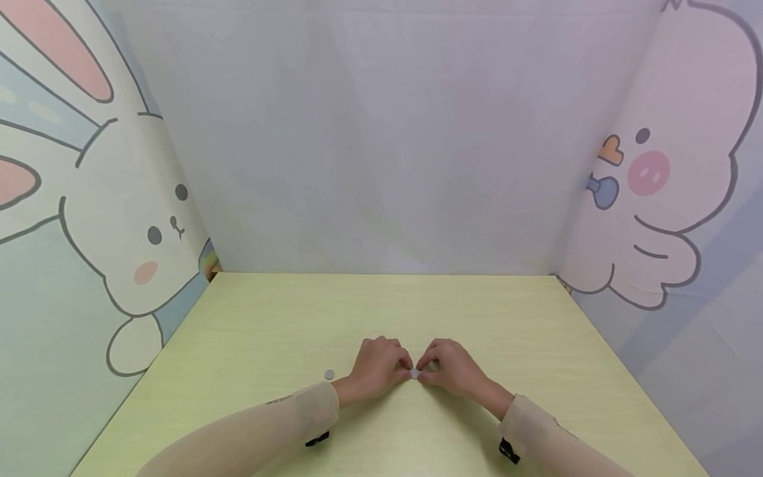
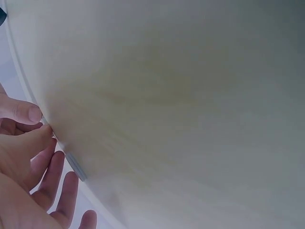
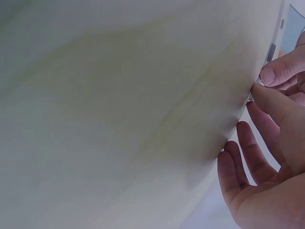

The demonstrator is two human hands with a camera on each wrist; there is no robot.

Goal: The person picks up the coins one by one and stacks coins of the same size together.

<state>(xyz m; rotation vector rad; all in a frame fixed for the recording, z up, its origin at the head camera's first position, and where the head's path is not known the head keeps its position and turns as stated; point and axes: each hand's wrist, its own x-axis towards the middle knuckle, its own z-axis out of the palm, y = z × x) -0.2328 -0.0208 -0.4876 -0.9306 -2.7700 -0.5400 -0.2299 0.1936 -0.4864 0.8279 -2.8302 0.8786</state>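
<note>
A small grey disc [image 1: 414, 373] lies flat on the table between my two hands. From its left side my left hand [image 1: 379, 366] pinches its edge with thumb and fingertips. My right hand [image 1: 453, 368] pinches the same disc from the opposite side, its fingers bent. A second grey disc [image 1: 329, 375] rests on the table to the left of my left hand, apart from it. In the right wrist view, the right hand [image 3: 271, 138] is seen edge-on at the tabletop, and the fingers largely cover the pinched disc.
The pale yellow wooden table [image 1: 381, 305] spreads out around both hands. Behind it hangs a plain light curtain [image 1: 381, 146]. Cloth printed with a rabbit [image 1: 137, 258] borders the left side, and cloth with a white cartoon animal [image 1: 673, 152] the right.
</note>
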